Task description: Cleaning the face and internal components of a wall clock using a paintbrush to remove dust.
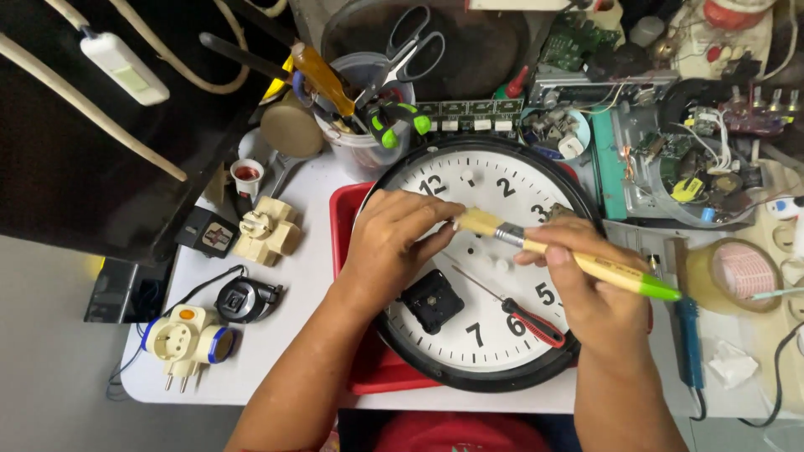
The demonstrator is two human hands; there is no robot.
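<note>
right hand [586,276] angling paintbrush [569,255], clock [494,192]

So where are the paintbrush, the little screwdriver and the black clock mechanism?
paintbrush [586,264], head view, on the middle of its yellow handle.
screwdriver [536,322], head view, on its red and black handle.
black clock mechanism [431,300], head view, on the centre of the square box.

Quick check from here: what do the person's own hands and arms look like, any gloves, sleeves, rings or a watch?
Both are bare. The left hand and right hand wear no gloves, and no rings show on the fingers in view. Both forearms are uncovered to the frame's lower edge: no sleeves, watch or wristband visible. Nails are short and unpainted. No cables or markings on either arm.
</note>
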